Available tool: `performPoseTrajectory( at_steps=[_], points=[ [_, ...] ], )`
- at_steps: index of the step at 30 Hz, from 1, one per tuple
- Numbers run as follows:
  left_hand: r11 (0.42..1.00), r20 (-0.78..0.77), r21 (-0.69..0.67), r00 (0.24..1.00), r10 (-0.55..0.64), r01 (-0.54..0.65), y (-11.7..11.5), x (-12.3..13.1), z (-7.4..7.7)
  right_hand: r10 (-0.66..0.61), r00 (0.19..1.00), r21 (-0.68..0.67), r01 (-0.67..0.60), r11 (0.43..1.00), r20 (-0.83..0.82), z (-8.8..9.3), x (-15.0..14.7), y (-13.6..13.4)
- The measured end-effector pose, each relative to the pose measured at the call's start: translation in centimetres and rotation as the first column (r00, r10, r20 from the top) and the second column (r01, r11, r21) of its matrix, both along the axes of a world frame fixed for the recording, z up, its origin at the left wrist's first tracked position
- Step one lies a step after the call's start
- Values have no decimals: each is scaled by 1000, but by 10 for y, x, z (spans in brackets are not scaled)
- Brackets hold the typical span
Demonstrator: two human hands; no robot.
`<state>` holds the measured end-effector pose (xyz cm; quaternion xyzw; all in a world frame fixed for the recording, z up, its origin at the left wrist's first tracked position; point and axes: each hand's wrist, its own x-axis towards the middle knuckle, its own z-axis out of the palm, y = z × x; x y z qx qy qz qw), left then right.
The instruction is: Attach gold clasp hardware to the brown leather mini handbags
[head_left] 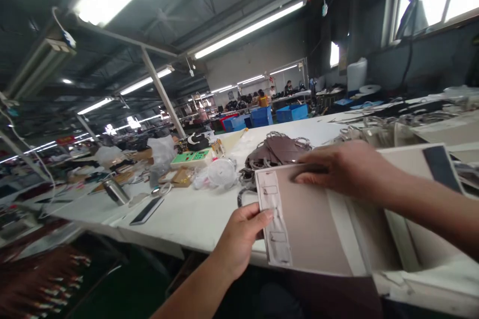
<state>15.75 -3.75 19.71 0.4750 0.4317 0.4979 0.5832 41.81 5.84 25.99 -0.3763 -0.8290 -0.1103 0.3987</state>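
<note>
A flat beige bag panel (310, 224) is held up at the table's front edge. Down its left side runs a pale strip (276, 214) with stitched rectangles. My left hand (241, 234) pinches that left edge, thumb on the strip and fingers behind. At the top edge my right hand (337, 169) is closed on the panel, its fingertips partly blurred. Just behind lies a pile of dark brown bag pieces (277, 150) with looped handles. More beige panels (407, 159), one with a dark patch, are under and beside my right forearm.
On the white table (198, 219) are a small white fan (221, 173), a green control box (190, 158), a phone-like dark slab (147, 211) and a metal flask (115, 190). Blue bins (262, 116) and people are farther back. Brown pieces (41, 284) hang at lower left.
</note>
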Motion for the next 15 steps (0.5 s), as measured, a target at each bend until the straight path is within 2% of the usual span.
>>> performPoseTrajectory(
  at_steps=[2, 4, 6, 8, 9, 11, 13, 15],
  points=[
    [989, -5, -108, 995, 103, -103, 13, 2, -44, -71, 978, -69, 86, 994, 198, -48, -8, 14],
    [961, 7, -196, 979, 202, -197, 21, 6, -91, -77, 963, -120, 111, 987, 257, -101, -21, 17],
    [939, 75, -235, 959, 274, -250, 20, 12, -134, -48, 984, -183, 80, 980, 173, -152, -38, 7],
    [919, 148, -266, 930, 336, -290, 10, 20, -167, 7, 1000, -343, 0, 939, 20, -196, -55, -11],
    [909, 168, -285, 918, 358, -303, 4, 24, -178, 19, 998, -454, -41, 890, -53, -215, -61, -22],
    [892, 181, -329, 907, 380, -309, -7, 31, -194, -7, 984, -653, -112, 749, -177, -244, -69, -39],
    [878, 186, -384, 908, 376, -285, -15, 35, -201, -43, 965, -763, -176, 622, -257, -261, -69, -50],
    [862, 189, -441, 913, 362, -251, -16, 36, -206, -42, 953, -796, -225, 562, -299, -269, -66, -52]
  ],
)
